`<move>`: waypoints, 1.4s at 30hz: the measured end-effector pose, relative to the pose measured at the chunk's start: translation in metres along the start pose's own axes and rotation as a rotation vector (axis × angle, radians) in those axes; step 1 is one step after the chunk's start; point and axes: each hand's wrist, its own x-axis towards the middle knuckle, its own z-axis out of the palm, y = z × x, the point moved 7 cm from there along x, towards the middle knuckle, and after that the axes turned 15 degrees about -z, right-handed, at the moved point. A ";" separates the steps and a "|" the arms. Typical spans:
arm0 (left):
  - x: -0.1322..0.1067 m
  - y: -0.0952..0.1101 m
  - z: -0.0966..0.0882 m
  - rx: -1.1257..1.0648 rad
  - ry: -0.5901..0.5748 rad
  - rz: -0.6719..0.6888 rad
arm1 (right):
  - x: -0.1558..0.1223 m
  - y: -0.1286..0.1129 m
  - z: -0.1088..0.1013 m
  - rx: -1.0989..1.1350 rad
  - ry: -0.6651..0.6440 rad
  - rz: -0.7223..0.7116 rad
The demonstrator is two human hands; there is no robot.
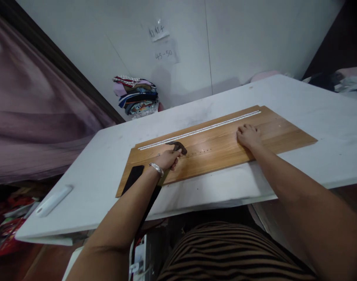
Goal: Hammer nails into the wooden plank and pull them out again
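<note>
My left hand [167, 159], with a silver bracelet at the wrist, is closed round a hammer [181, 147] close to its dark head. The handle runs back under my forearm, which hides part of it. Beneath the hammer lies a wood-grain board [222, 142]. Small dark nails or marks form a short row on it, right of the hammer head; they are too small to tell which. My right hand [249, 136] rests on the board's right half, fingers bent but apart, with nothing visible in them. A long white strip with dark markings [200, 130] lies along the board's far side.
The board lies on a white table [225, 179]. A flat black object [133, 177] sits at the board's left end, partly behind my forearm. A white oblong object [54, 200] lies near the table's left edge. Folded cloths [139, 95] are stacked behind, against the wall.
</note>
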 end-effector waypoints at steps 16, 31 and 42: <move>0.003 -0.003 0.003 0.014 0.009 0.018 | 0.001 0.002 0.002 -0.004 0.002 -0.007; 0.005 -0.005 0.006 0.009 0.003 0.000 | -0.001 -0.003 -0.004 0.014 -0.017 0.000; -0.002 0.002 0.000 -0.007 0.014 0.018 | 0.001 0.001 0.001 0.008 -0.010 -0.003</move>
